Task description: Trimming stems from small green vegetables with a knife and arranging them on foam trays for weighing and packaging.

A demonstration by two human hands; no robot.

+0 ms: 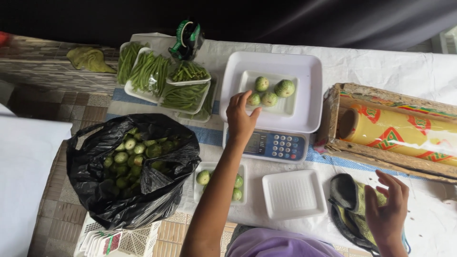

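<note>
head view | left hand (240, 115) reaching open-fingered, touching a round green eggplant (255, 99) in the small tray (285, 108) on the scale (269, 143) | right hand (388, 209) hovering open, empty, near cloth (350, 204) | risk: a nudge could be rolling eggplants off the shallow tray

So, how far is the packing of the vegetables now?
Done: wrapped trays of green beans are stacked at the back. In hand: the left hand is at a small tray with four round eggplants on the scale; the right hand is over a cloth. Left: the black bag holds many eggplants, and one tray is empty.
</note>
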